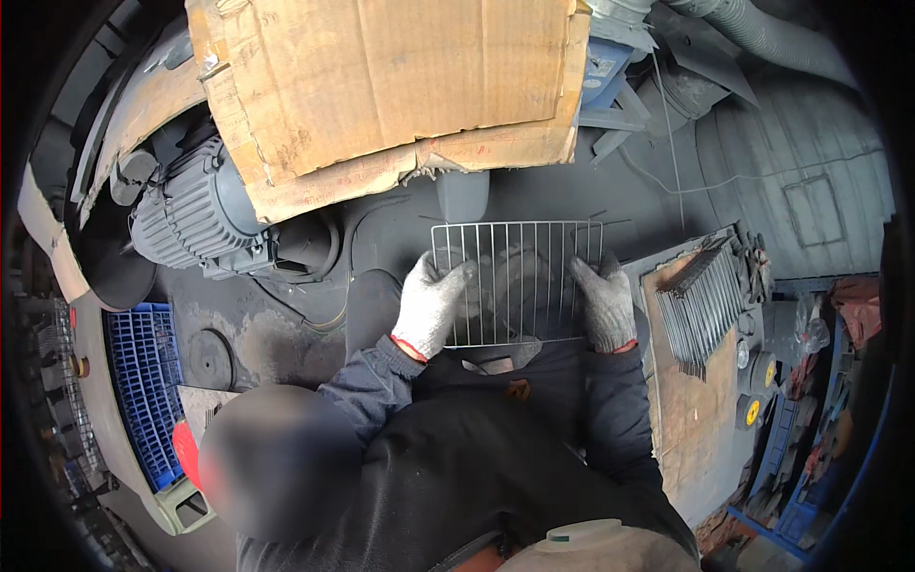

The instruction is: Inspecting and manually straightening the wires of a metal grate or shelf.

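A rectangular wire rack (519,286) with thin parallel bars is held up in front of my body. My left hand (429,303), in a whitish knit glove with a red cuff edge, grips its left side, thumb over the bars. On the opposite side my right hand (607,303), in a greyer glove, is closed around the rack's edge. The fingers behind the rack are mostly hidden. To the right, a stack of similar wire racks (701,303) leans on a cardboard-covered surface (681,405).
A large cardboard sheet (400,81) covers something ahead. At the left stand a grey electric motor (195,210) and a blue plastic crate (145,381). A big grey drum-like casing (791,191) lies far right, with blue shelving (791,486) below.
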A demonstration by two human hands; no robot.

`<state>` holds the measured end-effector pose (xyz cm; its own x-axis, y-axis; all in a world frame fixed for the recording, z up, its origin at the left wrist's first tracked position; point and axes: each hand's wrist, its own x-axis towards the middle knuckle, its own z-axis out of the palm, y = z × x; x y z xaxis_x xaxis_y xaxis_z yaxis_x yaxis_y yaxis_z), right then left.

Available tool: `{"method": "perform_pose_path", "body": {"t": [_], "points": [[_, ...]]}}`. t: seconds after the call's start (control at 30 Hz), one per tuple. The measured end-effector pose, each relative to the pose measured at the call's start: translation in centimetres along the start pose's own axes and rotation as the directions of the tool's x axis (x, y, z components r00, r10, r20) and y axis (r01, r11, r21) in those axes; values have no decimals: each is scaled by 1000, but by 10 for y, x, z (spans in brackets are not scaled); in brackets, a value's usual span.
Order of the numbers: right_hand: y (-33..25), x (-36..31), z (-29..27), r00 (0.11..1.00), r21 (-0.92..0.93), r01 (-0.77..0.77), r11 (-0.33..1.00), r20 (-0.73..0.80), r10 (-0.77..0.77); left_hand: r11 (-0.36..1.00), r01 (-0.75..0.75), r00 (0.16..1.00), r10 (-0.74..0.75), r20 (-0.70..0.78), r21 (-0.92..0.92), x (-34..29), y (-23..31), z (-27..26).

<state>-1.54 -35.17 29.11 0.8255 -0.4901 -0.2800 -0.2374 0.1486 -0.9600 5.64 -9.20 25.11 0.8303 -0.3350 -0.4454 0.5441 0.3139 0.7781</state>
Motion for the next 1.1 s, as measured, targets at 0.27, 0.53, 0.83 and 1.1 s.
{"method": "perform_pose_path", "body": {"t": [0.27,0.53,0.83,1.1], "points": [[23,12,93,944,57,-227,972,260,205,990,72,960,-36,-278,120,-20,25,-69],[-9,2,19,993,64,-110,992,-46,113,994,56,998,-60,36,90,15,3,0],[42,16,111,936,2,-253,967,255,244,985,172,931,-152,-333,31,-14,35,-98],[10,11,24,991,70,-115,991,-67,120,995,50,997,-45,-54,85,22,3,-5]]}}
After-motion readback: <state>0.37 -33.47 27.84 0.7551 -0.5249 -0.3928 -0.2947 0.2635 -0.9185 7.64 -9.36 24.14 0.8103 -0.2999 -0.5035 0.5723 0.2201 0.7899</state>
